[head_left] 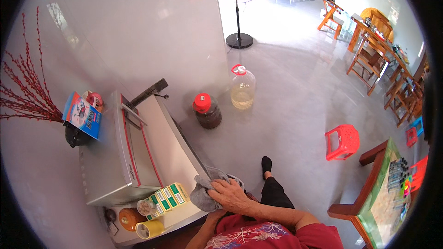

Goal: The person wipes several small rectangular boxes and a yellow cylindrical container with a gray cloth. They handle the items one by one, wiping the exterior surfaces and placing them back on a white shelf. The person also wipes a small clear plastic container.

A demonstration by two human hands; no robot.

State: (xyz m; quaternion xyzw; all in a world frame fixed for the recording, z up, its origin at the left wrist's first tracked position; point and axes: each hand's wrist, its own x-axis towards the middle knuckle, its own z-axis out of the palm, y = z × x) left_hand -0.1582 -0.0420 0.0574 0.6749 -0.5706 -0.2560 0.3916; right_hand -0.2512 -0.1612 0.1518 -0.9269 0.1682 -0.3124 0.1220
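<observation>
1. Risk is judged highest for the green-and-white boxes [168,198], which are stacked just beside the grey cloth [208,189]; if the cloth is swept toward them, they could be pushed into the small round tins [145,207] or off the white cabinet top [173,143].
2. The yellow cylindrical tin [150,229] and the orange round container [129,218] are set close to the near edge, so a knock could be enough to send them to the floor.
3. The cloth is bunched at the cabinet's near right edge, and part of it hangs past that edge; it could slip off if pressure is eased.
4. The right hand [229,194] is laid over the cloth with fingers curled down on it, so the cloth is held pressed against the surface.
5. The left hand [213,216] is mostly hidden beneath the right forearm; whether it is open or closed cannot be told.
6. The cloth is seen as grey, soft and crumpled into thick folds, with no pattern visible.
7. On the floor behind, a dark jar with a red lid [206,111] and a clear jug of yellowish liquid [242,87] are placed well apart from the hands and are not judged at risk.
</observation>
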